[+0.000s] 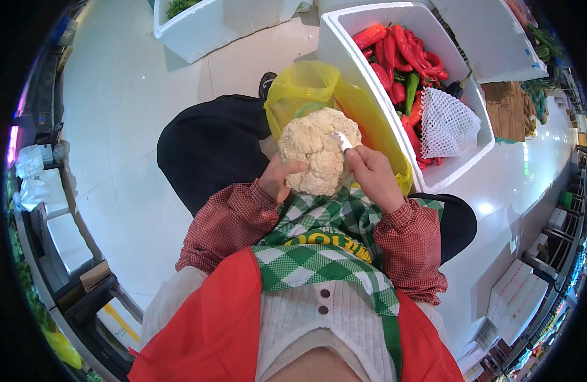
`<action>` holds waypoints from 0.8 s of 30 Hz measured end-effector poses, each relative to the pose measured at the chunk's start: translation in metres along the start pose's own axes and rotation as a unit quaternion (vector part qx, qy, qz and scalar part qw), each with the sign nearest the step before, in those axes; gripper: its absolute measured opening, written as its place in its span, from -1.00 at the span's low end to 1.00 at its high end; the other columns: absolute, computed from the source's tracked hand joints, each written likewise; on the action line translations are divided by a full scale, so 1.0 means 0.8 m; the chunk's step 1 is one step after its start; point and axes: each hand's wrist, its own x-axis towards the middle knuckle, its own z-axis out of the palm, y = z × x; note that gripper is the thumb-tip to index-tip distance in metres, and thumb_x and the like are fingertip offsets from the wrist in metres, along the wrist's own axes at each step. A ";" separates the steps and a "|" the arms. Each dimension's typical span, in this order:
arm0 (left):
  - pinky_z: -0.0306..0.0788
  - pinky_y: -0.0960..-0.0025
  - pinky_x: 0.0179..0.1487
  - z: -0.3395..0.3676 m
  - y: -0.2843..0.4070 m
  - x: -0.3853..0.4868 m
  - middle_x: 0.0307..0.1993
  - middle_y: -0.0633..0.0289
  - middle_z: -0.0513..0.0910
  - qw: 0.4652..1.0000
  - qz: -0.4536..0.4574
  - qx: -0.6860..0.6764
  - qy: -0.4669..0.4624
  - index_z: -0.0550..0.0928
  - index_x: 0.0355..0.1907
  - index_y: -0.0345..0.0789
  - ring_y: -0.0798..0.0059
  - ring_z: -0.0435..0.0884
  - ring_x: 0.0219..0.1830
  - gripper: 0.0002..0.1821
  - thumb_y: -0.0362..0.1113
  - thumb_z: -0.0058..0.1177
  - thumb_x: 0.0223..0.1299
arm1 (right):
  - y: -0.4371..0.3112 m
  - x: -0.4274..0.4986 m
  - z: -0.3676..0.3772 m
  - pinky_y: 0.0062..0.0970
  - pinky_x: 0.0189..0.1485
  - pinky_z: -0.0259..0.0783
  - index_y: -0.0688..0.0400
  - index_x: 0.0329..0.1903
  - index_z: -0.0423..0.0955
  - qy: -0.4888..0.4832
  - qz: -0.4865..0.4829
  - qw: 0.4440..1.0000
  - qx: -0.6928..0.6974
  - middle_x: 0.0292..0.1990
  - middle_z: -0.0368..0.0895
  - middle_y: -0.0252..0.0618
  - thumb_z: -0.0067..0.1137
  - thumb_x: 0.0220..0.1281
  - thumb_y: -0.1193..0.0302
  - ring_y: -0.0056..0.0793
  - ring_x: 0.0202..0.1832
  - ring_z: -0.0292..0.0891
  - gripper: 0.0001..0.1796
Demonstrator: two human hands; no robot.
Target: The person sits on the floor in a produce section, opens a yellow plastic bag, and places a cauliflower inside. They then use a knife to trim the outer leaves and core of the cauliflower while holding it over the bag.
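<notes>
A whole cauliflower head [317, 148] is held in front of me, above my lap. My left hand [278, 179] grips its left side, the thumb pressed on the florets. In my right hand [377, 179] is a small knife-like tool [342, 141], its pale end against the upper right of the head. White bits cling to that end; the handle is hidden in my fingers. Just beyond the cauliflower, a yellow plastic bag [300, 86] stands with its mouth open. A green checked apron [317, 265] covers my lap.
At the right, a white foam box [350, 67] holds red peppers [408, 52], a green pepper [411, 88] and a white foam net [448, 122]. Another foam box [217, 31] with greens is ahead. Flattened cardboard [503, 110] lies farther right. Shelving lines both sides.
</notes>
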 end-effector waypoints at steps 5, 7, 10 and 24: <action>0.38 0.17 0.36 -0.002 0.001 0.009 0.27 -0.02 0.46 0.999 0.033 -0.029 -0.003 0.22 0.42 -0.41 0.19 0.50 0.28 -0.25 -0.34 0.04 0.12 | 0.001 -0.016 0.014 -0.21 -0.36 0.39 0.28 -0.39 0.48 0.055 -0.036 0.998 -0.019 -0.57 0.49 0.03 -0.02 0.46 0.23 0.03 -0.47 0.50 -0.62; 0.39 0.18 0.34 -0.004 0.000 0.008 0.24 -0.01 0.49 0.999 0.024 -0.043 0.005 0.25 0.40 -0.43 0.21 0.52 0.26 -0.26 -0.34 0.07 0.12 | 0.001 -0.024 0.025 -0.17 -0.44 0.36 0.24 -0.38 0.44 0.082 -0.078 0.994 -0.008 -0.60 0.47 0.06 0.01 0.45 0.24 0.08 -0.51 0.48 -0.66; 0.38 0.19 0.35 -0.010 -0.005 0.005 0.24 -0.02 0.49 0.998 0.002 -0.055 0.022 0.27 0.39 -0.44 0.20 0.50 0.28 -0.28 -0.33 0.08 0.13 | -0.001 -0.028 0.035 -0.10 -0.46 0.34 0.21 -0.38 0.42 0.086 -0.088 0.989 -0.076 -0.61 0.47 0.07 0.03 0.44 0.25 0.10 -0.52 0.49 -0.69; 0.38 0.16 0.32 -0.083 -0.044 0.019 0.24 -0.14 0.45 0.974 0.131 0.182 -0.035 0.41 0.26 -0.34 0.09 0.49 0.28 -0.40 -0.02 0.02 0.26 | 0.000 -0.037 0.044 -0.02 -0.46 0.34 0.18 -0.34 0.42 0.077 -0.106 0.981 -0.143 -0.62 0.49 0.07 0.03 0.44 0.27 0.12 -0.50 0.51 -0.74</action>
